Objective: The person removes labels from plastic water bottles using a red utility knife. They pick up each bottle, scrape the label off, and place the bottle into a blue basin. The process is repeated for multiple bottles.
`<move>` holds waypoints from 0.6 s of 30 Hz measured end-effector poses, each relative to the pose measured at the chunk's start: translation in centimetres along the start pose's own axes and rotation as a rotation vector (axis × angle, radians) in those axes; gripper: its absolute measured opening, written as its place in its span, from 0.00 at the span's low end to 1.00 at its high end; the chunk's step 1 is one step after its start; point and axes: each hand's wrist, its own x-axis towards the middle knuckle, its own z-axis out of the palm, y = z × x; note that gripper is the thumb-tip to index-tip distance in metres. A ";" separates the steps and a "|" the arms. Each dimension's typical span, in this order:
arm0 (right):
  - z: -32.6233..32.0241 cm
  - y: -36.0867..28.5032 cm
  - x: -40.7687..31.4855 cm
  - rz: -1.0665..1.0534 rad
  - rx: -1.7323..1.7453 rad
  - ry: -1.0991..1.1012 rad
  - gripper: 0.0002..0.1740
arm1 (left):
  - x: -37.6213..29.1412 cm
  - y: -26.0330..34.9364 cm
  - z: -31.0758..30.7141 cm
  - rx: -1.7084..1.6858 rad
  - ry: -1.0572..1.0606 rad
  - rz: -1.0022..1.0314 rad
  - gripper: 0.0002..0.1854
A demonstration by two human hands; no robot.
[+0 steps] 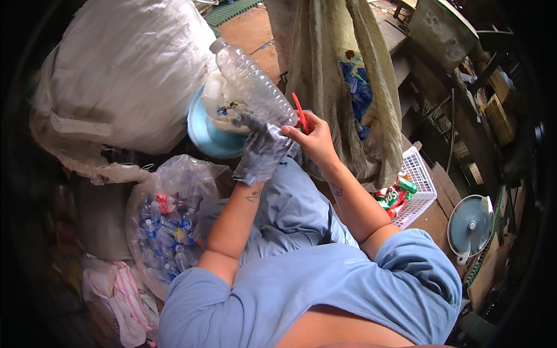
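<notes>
My left hand (265, 150), in a dirty grey glove, holds a clear ribbed plastic bottle (254, 85) near its base. The bottle slants up and to the left, its neck over the rim of a light blue basin (204, 139). A cut white plastic container (212, 93) with small bits in it stands in the basin. Bare, my right hand (315, 137) grips a small red tool (298, 108), perhaps a knife, close beside the bottle's base. Part of the left fingers is hidden behind the bottle.
A clear bag of plastic bottles (174, 226) sits at the left, below a large white sack (130, 74). An open beige sack (304, 56) with blue scraps hangs ahead. At the right are a white basket (420, 200) of drink cans and a fan (471, 225).
</notes>
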 end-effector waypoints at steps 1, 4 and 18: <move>0.6 -0.2 0.3 -0.005 0.122 -0.001 0.26 | -1.4 -0.6 1.8 -0.263 0.105 -0.104 0.07; 1.6 -0.3 0.8 0.001 0.321 0.012 0.27 | -1.4 0.0 1.5 -0.410 0.254 -0.208 0.11; 1.3 -0.9 -2.9 -0.015 -0.339 -0.248 0.32 | -15.3 -18.0 7.2 -0.327 0.095 -0.461 0.23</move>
